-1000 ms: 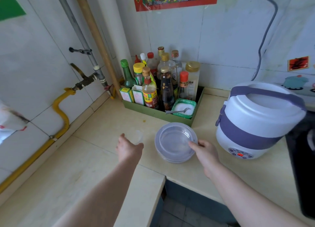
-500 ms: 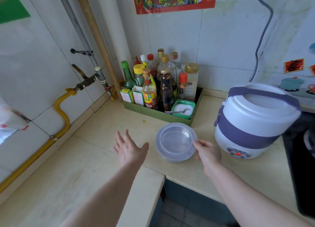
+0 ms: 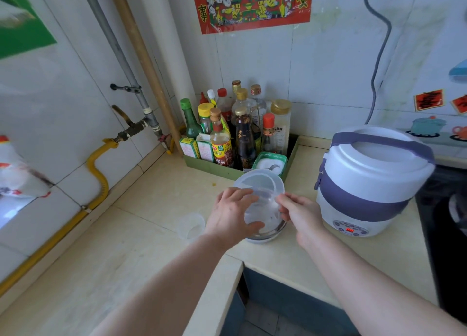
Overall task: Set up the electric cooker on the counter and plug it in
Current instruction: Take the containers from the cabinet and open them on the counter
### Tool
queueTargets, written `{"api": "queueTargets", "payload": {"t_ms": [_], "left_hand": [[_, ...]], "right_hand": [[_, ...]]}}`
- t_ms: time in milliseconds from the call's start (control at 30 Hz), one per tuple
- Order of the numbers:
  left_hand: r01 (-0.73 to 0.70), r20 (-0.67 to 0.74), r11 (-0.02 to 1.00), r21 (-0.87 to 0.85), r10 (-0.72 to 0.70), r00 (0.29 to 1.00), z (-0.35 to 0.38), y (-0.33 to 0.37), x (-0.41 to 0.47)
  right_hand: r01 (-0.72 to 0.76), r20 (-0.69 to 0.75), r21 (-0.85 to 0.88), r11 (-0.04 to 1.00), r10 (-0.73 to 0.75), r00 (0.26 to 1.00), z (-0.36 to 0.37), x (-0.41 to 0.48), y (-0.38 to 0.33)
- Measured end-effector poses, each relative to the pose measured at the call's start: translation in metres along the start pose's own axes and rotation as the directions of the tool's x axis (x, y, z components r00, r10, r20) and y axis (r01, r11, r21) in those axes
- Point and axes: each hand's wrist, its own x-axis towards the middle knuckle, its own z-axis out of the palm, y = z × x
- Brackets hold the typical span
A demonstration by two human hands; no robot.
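Note:
The white and purple electric cooker [image 3: 374, 184] stands on the counter at the right, lid shut, a red display lit on its front. A grey cord [image 3: 379, 57] runs up the wall behind it. Left of the cooker, both hands hold a round clear plastic lid [image 3: 257, 181], tilted up above a stack of round inner bowls [image 3: 265, 237]. My left hand [image 3: 232, 214] grips the lid's left edge with curled fingers. On the right edge, my right hand [image 3: 298, 212] pinches it.
A small clear measuring cup [image 3: 190, 225] sits on the counter by my left wrist. A green tray [image 3: 209, 167] of several sauce bottles stands against the back wall. A black stove [image 3: 444, 222] borders the cooker on the right. A yellow gas hose [image 3: 98, 169] runs along the left wall.
My left hand has moved right from beside the measuring cup onto the clear lid. Both hands have lifted and tilted the lid off the stack.

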Motion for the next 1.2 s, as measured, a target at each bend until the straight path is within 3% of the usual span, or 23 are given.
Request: {"api": "queueTargets", "payload": {"t_ms": [100, 200, 300, 400, 467, 567, 700, 800, 1000, 1133, 1200], "left_hand": [[-0.142, -0.069, 0.972, 0.189, 0.157, 0.985, -0.005, -0.007, 0.004], [-0.145, -0.267, 0.952, 0.270, 0.218, 0.939, -0.009, -0.017, 0.007], [0.009, -0.436, 0.983, 0.185, 0.073, 0.897, -0.018, -0.025, 0.010], [0.228, -0.495, 0.973, 0.034, -0.182, 0.849, -0.029, -0.030, 0.008], [0.406, -0.462, 0.907, -0.108, -0.408, 0.787, -0.037, -0.032, 0.006], [0.654, -0.375, 0.699, -0.289, -0.712, 0.594, -0.040, -0.041, 0.005], [0.730, -0.252, 0.495, -0.471, -0.869, 0.427, -0.038, -0.052, 0.002], [0.730, -0.201, 0.439, -0.524, -0.896, 0.395, -0.037, -0.051, 0.001], [0.700, -0.147, 0.422, -0.576, -0.896, 0.419, -0.035, -0.045, 0.005], [0.687, -0.116, 0.394, -0.610, -0.902, 0.415, -0.033, -0.045, 0.005], [0.646, -0.058, 0.309, -0.698, -0.923, 0.379, -0.032, -0.044, 0.004]], "right_hand": [[-0.002, 0.010, 0.059, 0.998, 0.002, 1.000, 0.007, 0.000, -0.007], [0.019, 0.082, 0.123, 0.992, -0.029, 0.996, 0.017, -0.001, -0.015], [0.049, 0.107, 0.059, 0.997, -0.055, 0.993, 0.021, 0.002, -0.012], [0.137, -0.075, -0.286, 0.949, -0.164, 0.984, 0.008, 0.013, 0.007], [0.102, -0.138, -0.510, 0.854, -0.198, 0.970, -0.005, 0.017, 0.017], [0.030, -0.083, -0.677, 0.735, -0.117, 0.990, -0.017, 0.021, 0.029], [0.000, -0.049, -0.711, 0.703, -0.050, 0.998, -0.020, 0.022, 0.033], [0.025, -0.046, -0.689, 0.724, -0.078, 0.996, -0.017, 0.023, 0.032], [0.054, -0.083, -0.630, 0.775, -0.136, 0.987, -0.015, 0.023, 0.031], [0.076, -0.119, -0.435, 0.897, -0.141, 0.983, -0.016, 0.020, 0.024], [0.091, -0.113, -0.323, 0.942, -0.134, 0.985, -0.014, 0.018, 0.017]]}}
